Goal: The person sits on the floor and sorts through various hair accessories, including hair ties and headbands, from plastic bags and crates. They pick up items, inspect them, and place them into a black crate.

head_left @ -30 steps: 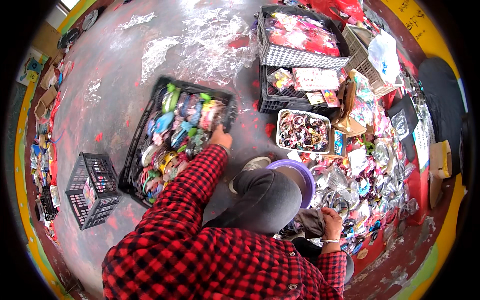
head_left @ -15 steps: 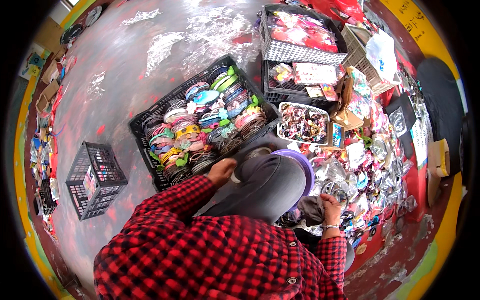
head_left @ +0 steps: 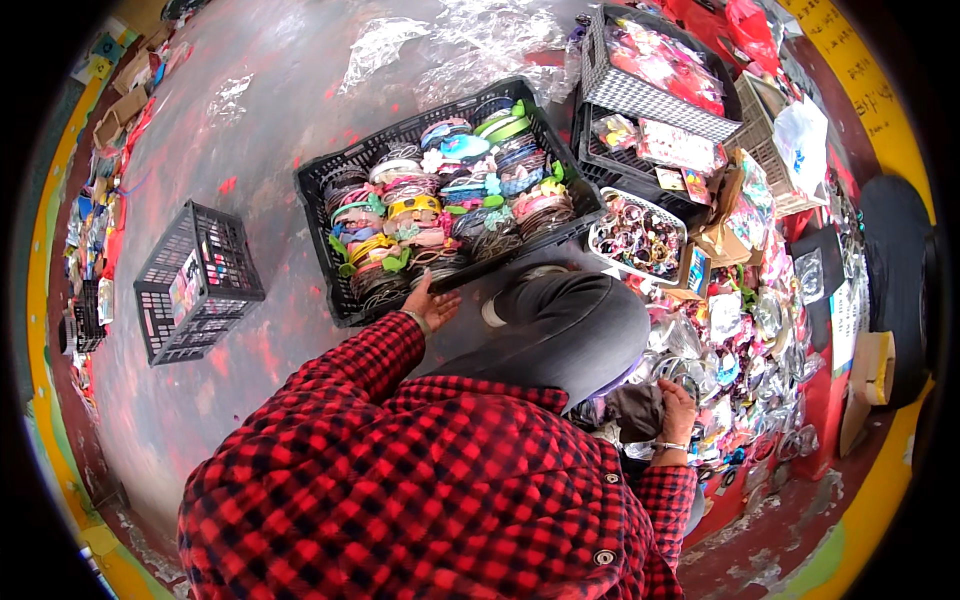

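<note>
My left hand [head_left: 432, 304] is held low at the near edge of a black plastic crate [head_left: 319, 240], fingers spread and nothing in them. Rows of colourful headbands [head_left: 412, 208] fill the crate, some with bows and flowers. On the right, beside my bent knee, my right hand [head_left: 678, 414] is closed on a dark grey-brown cloth [head_left: 636, 412]. Just beyond that hand lies a heap of clear-bagged accessories [head_left: 720, 345].
An empty-looking black crate [head_left: 205, 290] with a card in it stands at left. A white basket [head_left: 640, 270] of small hair items sits beyond my knee. Stacked crates [head_left: 640, 95], cardboard boxes [head_left: 725, 240] and plastic film [head_left: 480, 50] lie farther off.
My left hand has opened and moved from beside my knee toward the headband crate. My right hand still grips the cloth. The whole view has shifted a little.
</note>
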`<state>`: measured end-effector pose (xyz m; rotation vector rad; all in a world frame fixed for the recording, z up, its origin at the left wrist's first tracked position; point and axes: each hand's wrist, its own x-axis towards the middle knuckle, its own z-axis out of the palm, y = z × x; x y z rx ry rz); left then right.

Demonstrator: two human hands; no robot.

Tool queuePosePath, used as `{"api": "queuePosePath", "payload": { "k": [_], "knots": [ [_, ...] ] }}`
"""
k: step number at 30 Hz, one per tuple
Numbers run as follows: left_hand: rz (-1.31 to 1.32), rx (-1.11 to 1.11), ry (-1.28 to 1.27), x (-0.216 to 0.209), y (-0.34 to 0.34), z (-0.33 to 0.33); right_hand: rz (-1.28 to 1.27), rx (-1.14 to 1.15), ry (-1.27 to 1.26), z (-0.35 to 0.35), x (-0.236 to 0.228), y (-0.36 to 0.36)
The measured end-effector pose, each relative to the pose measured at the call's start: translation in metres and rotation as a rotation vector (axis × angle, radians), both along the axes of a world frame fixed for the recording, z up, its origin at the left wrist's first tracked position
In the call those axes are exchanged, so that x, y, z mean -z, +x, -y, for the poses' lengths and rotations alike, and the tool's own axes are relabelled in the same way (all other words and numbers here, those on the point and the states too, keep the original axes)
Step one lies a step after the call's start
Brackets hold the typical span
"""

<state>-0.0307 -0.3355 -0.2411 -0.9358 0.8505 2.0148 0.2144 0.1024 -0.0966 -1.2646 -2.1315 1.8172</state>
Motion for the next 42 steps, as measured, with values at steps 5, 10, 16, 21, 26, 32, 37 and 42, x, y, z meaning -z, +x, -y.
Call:
{"api": "queuePosePath", "payload": {
  "k": [5,10,16,21,26,32,37,42],
  "knots": [
    [0.119,-0.184,0.085,0.016,-0.007,0.0,0.05,-0.046,0.1,0.006,-0.001,-0.002],
    [0.18,-0.266,0.238,0.007,-0.022,-0.003,0.117,-0.091,0.121,0.002,0.015,0.002],
    [0.135,-0.269,0.195,-0.003,-0.04,0.009,0.183,-0.176,0.213,0.008,0.015,-0.012],
    [0.062,-0.215,0.19,-0.004,-0.059,0.005,0.204,-0.245,0.264,0.014,0.015,-0.019],
    [0.064,-0.214,0.234,0.012,-0.068,-0.005,0.261,-0.272,0.373,0.024,0.009,-0.024],
    [-0.029,-0.037,0.108,0.038,-0.07,0.003,0.221,-0.42,0.312,0.028,-0.019,-0.023],
    [0.017,0.105,-0.159,0.023,-0.064,-0.004,0.238,-0.361,0.06,0.045,-0.033,0.015],
    [-0.154,0.514,-0.087,-0.043,-0.035,-0.047,0.303,-0.558,0.198,0.061,-0.048,0.043]
  ]
}}
